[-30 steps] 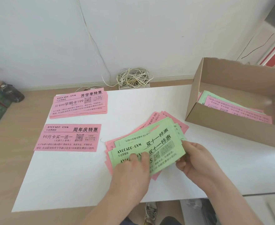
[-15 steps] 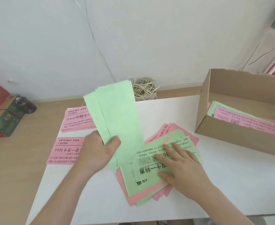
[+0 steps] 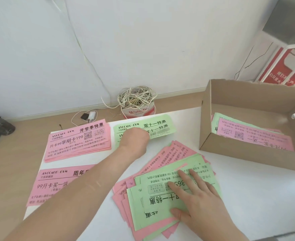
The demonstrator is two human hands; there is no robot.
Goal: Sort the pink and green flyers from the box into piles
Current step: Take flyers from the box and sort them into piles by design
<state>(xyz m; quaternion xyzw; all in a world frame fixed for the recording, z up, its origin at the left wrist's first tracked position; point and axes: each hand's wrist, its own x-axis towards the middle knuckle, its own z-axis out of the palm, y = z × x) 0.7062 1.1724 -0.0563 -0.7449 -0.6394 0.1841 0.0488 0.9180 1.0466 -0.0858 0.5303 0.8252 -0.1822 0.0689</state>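
Note:
My left hand reaches to the far middle of the white table, where its curled fingers hold a few green flyers that lie flat next to a pink pile. A second pink pile lies nearer, partly hidden by my left forearm. My right hand presses flat, fingers straight, on a fanned mixed pile of pink and green flyers in front of me. The cardboard box at the right holds more flyers, a pink one on top.
A tangled coil of white cable sits on a can behind the table by the wall, with a charger beside it. A dark object lies at the far left. A red poster leans behind the box.
My left hand lifted several green flyers off the mixed pile, carried them away and laid them at the far middle. My right hand went flat on the mixed pile and stayed.

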